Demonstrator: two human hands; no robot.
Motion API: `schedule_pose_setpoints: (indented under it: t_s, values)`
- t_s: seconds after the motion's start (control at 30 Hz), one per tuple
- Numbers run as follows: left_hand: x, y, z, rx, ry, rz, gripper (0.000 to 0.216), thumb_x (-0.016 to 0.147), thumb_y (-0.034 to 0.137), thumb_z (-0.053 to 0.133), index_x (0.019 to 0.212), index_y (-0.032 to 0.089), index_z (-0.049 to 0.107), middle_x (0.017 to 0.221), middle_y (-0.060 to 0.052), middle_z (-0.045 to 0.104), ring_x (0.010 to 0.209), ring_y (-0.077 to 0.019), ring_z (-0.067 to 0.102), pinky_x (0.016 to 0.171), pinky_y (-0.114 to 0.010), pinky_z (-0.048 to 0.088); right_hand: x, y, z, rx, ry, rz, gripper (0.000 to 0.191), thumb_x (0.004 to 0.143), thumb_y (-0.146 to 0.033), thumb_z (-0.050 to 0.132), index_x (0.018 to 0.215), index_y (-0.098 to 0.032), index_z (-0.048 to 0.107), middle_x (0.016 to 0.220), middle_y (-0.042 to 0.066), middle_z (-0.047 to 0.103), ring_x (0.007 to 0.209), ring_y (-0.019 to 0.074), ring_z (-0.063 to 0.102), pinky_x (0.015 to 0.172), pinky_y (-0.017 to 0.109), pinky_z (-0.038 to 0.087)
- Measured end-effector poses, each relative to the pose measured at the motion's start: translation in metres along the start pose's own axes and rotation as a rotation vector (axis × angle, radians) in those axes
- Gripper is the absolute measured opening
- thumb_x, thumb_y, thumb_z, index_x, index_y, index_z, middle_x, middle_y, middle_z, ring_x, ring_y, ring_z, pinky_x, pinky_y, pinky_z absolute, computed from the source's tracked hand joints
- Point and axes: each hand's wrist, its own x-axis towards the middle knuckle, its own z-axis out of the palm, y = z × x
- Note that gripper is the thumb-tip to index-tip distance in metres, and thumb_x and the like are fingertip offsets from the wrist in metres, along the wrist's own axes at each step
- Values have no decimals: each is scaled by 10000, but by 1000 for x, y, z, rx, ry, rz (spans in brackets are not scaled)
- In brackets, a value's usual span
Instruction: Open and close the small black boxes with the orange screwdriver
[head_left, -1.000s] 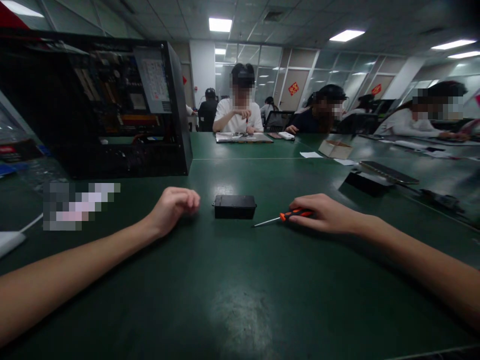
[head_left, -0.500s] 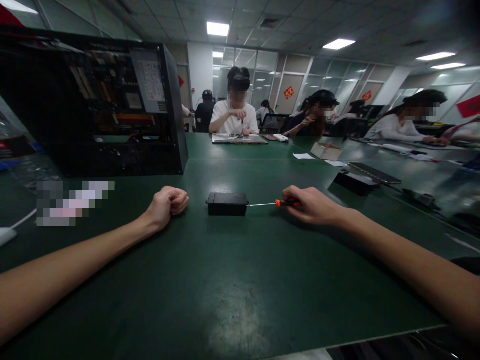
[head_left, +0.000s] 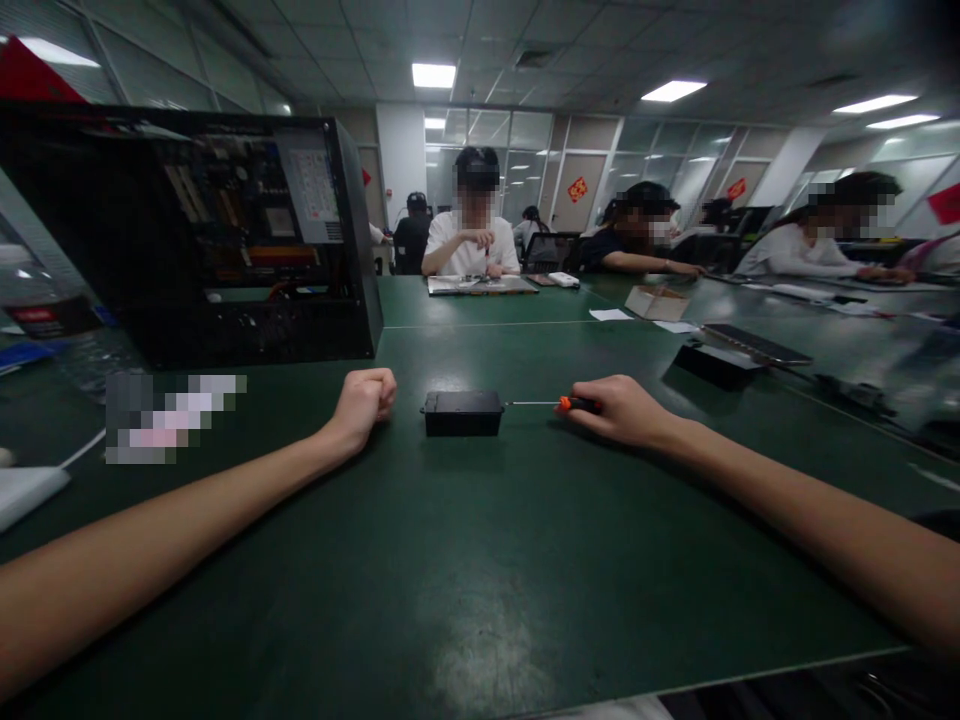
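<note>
A small black box [head_left: 463, 412] lies flat on the green table [head_left: 480, 560], between my two hands. My right hand [head_left: 619, 410] rests on the table to the right of the box, closed on an orange-handled screwdriver [head_left: 574, 404]. The thin shaft points left and its tip reaches the box's right end. My left hand [head_left: 365, 398] is curled into a fist on the table just left of the box, not touching it; nothing shows in it.
An open black computer case [head_left: 225, 240] stands at the back left. A clear bottle [head_left: 45, 320] and a white object [head_left: 26, 490] are at the far left. Other people sit at the far side. A dark flat device [head_left: 750, 345] and a cardboard box [head_left: 656, 302] lie to the right.
My right hand swung the screwdriver from pointing down-left to level, so its tip now meets the box's right end. My left hand's fingers curled into a tighter fist.
</note>
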Motion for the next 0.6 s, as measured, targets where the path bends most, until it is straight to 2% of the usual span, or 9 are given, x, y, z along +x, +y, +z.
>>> schedule_pose_setpoints:
  t_s: [0.07,0.1,0.13,0.2,0.23,0.3,0.37,0.47,0.6]
  values:
    - [5,1,6,18,7,33,71,651,213,507,582,195,500,546,10,479,485,-126,438,456,-233,321,0,1,0,-19,28,27,301,920,-419,490,754,-195,602,633,43,611,567,146,507,583,272,325]
    - [6,2,10,40,-6,70,78,700,238,540,708,182,594,682,-24,607,609,-158,554,527,-251,414,-1,0,-1,-29,37,36,290,915,-411,494,751,-196,602,632,43,612,568,147,508,584,273,324]
    - [7,3,15,69,-34,114,200,746,278,584,901,177,661,902,-62,699,801,-198,638,648,-283,492,-1,-1,0,-41,41,38,283,913,-405,497,752,-197,602,635,44,616,569,147,510,584,274,323]
    - [9,5,26,184,-178,238,521,805,397,659,1279,190,603,1350,-131,639,1190,-281,612,916,-385,517,-1,-4,0,-62,34,29,283,924,-403,492,762,-199,605,646,44,627,573,147,519,585,272,322]
    - [10,6,32,243,-269,262,633,806,439,696,1374,196,553,1445,-149,583,1282,-306,571,990,-425,494,-1,-5,1,-71,24,20,286,935,-402,487,772,-200,607,659,45,636,581,146,528,587,271,324]
    - [12,8,42,342,-381,255,768,759,481,784,1429,200,536,1450,-157,591,1299,-326,573,1034,-456,477,-2,-8,2,-88,4,6,290,955,-403,480,795,-199,612,687,48,652,601,147,548,589,268,326]
    - [16,9,49,419,-441,214,648,763,521,790,1303,185,666,1299,-137,702,1179,-318,653,1010,-447,494,-2,-9,2,-101,1,7,293,966,-403,476,809,-196,610,708,53,662,612,152,561,586,268,327]
    - [18,11,52,508,-465,172,509,786,572,756,1092,166,784,1084,-110,784,1004,-306,715,911,-417,531,-4,-9,-3,-105,2,-1,307,983,-410,460,814,-195,602,729,62,669,612,159,569,579,273,327]
    - [16,12,50,504,-467,211,528,771,539,787,1144,164,774,1124,-100,782,1016,-296,714,902,-393,530,-4,-16,-11,-145,18,-22,398,1008,-492,441,793,-193,592,706,63,651,593,159,555,563,280,307]
